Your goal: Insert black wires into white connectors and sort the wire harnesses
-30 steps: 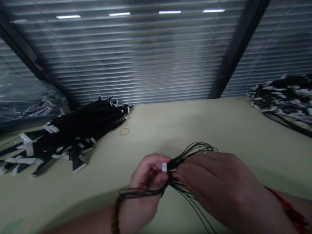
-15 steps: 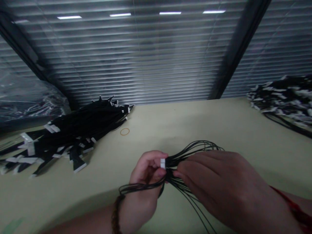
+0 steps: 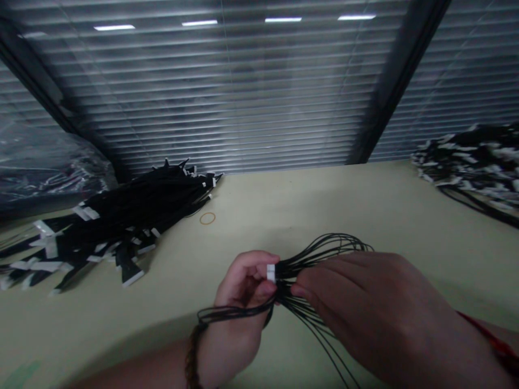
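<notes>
A small white connector [image 3: 271, 272] sits between the thumb and forefinger of my left hand [image 3: 243, 302], with black wires [image 3: 320, 246] running from it to the right. Other black wires pass below the connector, and a loop of them bends back over my left wrist. My right hand [image 3: 365, 308] is just right of the connector, back of the hand upward, its bent fingers pressed together on the wires. Its fingertips are mostly hidden. Several loose strands hang down between the two hands.
A pile of black cables with white connectors [image 3: 133, 210] lies on the table [image 3: 300, 205] at left, near a thin rubber band [image 3: 207, 218]. Clear plastic wrap [image 3: 52, 162] is behind it. Another cable heap [image 3: 474, 165] lies at far right. Blinds [image 3: 259, 97] stand behind the table.
My right hand has shifted very slightly to the right along the wires. My left hand and the connector look nearly the same.
</notes>
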The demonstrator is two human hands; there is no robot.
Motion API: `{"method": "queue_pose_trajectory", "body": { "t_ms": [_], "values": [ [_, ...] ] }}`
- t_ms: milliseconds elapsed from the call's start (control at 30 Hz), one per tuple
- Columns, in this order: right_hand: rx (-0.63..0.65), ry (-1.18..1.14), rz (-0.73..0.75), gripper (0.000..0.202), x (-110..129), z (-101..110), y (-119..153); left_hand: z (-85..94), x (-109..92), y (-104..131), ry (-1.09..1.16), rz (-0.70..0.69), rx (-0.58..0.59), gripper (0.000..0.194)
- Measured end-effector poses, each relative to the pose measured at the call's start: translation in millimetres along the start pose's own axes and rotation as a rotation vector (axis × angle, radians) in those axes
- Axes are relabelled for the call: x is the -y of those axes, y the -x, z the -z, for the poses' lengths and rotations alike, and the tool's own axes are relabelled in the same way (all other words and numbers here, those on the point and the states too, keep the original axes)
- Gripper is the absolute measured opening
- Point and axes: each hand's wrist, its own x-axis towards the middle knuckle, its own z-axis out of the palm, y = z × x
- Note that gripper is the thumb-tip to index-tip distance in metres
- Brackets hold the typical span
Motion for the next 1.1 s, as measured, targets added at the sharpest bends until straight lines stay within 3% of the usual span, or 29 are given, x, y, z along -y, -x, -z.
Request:
{"method": "queue_pose_trajectory", "body": {
  "t_ms": [600,1100],
  "values": [
    [0.024,-0.017,-0.001,0.028,3.2,-5.1,0.0,-0.2,1.7,0.6,-0.046,-0.054,-0.037,0.018],
    [0.024,0.090,-0.160,0.037,8.1,-6.2,-4.1,-4.5,-3.8,-1.7,-0.148,-0.108,-0.071,0.015]
  ]
}}
